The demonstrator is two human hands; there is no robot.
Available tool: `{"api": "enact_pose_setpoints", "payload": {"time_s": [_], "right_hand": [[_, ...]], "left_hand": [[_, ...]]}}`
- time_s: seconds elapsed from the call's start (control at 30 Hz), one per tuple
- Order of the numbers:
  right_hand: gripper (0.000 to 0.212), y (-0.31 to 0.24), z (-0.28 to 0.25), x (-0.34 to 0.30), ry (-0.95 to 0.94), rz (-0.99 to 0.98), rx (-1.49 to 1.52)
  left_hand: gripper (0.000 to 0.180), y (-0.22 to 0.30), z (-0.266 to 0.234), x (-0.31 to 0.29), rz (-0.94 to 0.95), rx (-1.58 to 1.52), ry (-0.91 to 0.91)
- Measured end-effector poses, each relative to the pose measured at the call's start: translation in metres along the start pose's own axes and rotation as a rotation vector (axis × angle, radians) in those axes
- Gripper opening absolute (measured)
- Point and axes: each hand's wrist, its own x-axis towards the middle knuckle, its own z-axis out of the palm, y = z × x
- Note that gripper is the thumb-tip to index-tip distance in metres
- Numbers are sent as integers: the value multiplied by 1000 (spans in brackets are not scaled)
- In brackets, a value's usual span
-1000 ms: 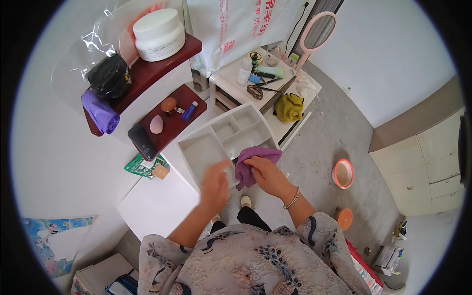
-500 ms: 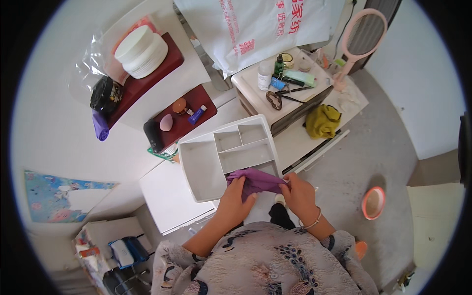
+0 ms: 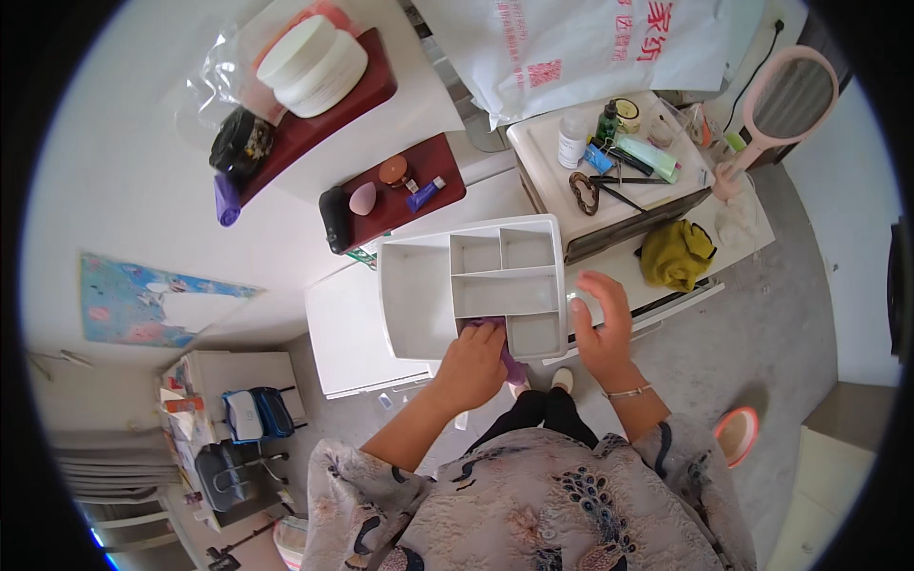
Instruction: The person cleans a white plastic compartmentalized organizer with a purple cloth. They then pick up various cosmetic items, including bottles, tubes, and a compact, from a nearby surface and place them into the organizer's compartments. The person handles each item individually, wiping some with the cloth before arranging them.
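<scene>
A white divided storage box (image 3: 415, 297) lies in front of me, with one long compartment on the left and several smaller ones on the right. My left hand (image 3: 469, 366) is closed over a purple cloth (image 3: 515, 372) at the near compartment beside the long one. Part of the cloth is inside that compartment, while an end hangs over the near rim; the fingers hide the rest. Just off the box's right side, my right hand (image 3: 604, 328) is empty, its thumb and fingers apart.
A drawer unit (image 3: 533, 157) holding bottles, tubes and pencils stands beyond the box, beside a crumpled olive cloth (image 3: 676, 255) and a pink hand mirror (image 3: 790, 95). Dark red shelves (image 3: 419, 164) at the left carry a sponge and jars. A bin (image 3: 737, 436) stands on the floor.
My right hand has let go of the purple cloth and moved right, opening. My left hand has pressed the cloth down into the near compartment. The whole view has shifted.
</scene>
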Motion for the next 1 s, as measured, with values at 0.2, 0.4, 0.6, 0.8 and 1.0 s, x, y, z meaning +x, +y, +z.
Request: {"api": "enact_pose_setpoints", "payload": {"time_s": [0.2,0.4,0.6,0.8,1.0], "right_hand": [[46,-7,85,-29,-1,283,195],[46,-22,121,-42,-69,299,42],[45,-27,133,-39,-58,360,91],[48,-17,125,-38,-107,256,-26],[50,-11,94,-32,-82,310,122]], "left_hand": [[35,-30,-22,-6,-138,89,-291],[30,-54,-28,-34,-8,263,-399],[37,-72,-10,-53,5,-10,-7],[66,-64,-10,-51,13,37,-16],[77,-18,-19,-28,-99,220,-215]]}}
